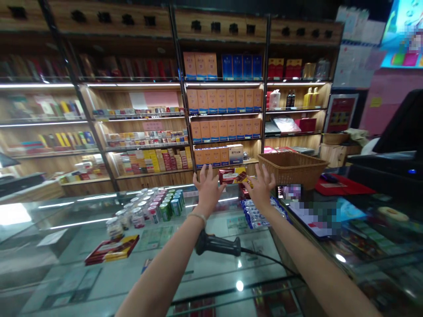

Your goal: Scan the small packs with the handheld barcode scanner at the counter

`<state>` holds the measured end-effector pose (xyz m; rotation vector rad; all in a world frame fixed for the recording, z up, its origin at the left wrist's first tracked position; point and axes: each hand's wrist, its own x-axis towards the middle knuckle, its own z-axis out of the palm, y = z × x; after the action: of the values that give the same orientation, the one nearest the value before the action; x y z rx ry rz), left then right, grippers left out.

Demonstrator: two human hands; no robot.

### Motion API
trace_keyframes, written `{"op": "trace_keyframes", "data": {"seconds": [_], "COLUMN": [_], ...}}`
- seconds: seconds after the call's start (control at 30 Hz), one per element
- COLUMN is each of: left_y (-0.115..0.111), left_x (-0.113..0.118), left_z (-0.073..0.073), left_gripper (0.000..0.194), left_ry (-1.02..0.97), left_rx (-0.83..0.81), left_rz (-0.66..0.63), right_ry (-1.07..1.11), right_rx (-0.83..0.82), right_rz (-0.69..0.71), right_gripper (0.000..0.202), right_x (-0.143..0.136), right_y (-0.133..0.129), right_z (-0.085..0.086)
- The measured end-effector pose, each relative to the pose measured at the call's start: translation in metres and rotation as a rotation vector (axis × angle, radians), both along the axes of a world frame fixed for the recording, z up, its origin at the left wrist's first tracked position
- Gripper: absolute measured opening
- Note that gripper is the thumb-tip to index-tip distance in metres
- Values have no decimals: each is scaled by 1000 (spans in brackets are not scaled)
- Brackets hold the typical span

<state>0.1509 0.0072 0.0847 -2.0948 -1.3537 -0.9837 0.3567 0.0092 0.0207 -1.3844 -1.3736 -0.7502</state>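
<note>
Dark-grey plastic forms the corded handheld scanner (pixel 220 245) lying on the clear glass counter (pixel 224 224). Left of the scanner lie flat red-and-yellow packs (pixel 122 248); beyond it to the left stand rows of small lidded cylindrical containers (pixel 154 214), and to the right, shiny blue-and-white packets (pixel 251 218). Farther past the scanner, a red-and-yellow rectangular box (pixel 233 175) is between the left hand (pixel 209 191) and right hand (pixel 261 190), thumbs near its ends, other fingers spread; whether it is gripped, I cannot tell. Packs and containers look already set out; this box seems not yet finished with.
</note>
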Motion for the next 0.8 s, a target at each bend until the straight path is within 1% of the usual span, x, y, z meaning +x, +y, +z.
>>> {"op": "trace_keyframes", "data": {"seconds": [0.07,0.17,0.37,0.47,0.6,0.8], "left_y": [-4,-9,-12,-17,-22,-22], "left_x": [-12,-30,-66,-83,-101,-118], "left_z": [4,5,1,-1,-9,-30], "left_gripper": [34,31,28,28,30,34], "left_ry": [-6,-26,-30,-36,-74,-85], "left_rx": [15,36,108,114,96,83], "left_rz": [3,13,59,82,102,91], "right_ry": [7,15,55,64,71,69], "right_rx": [10,19,19,8,-18,-43], "right_rz": [11,30,52,83,115,140], "right_gripper": [25,27,26,27,25,22], "right_x": [-12,-31,-68,-84,-102,-116], "right_y": [-3,-8,-15,-17,-21,-24], "right_z": [5,9,15,17,14,0]}}
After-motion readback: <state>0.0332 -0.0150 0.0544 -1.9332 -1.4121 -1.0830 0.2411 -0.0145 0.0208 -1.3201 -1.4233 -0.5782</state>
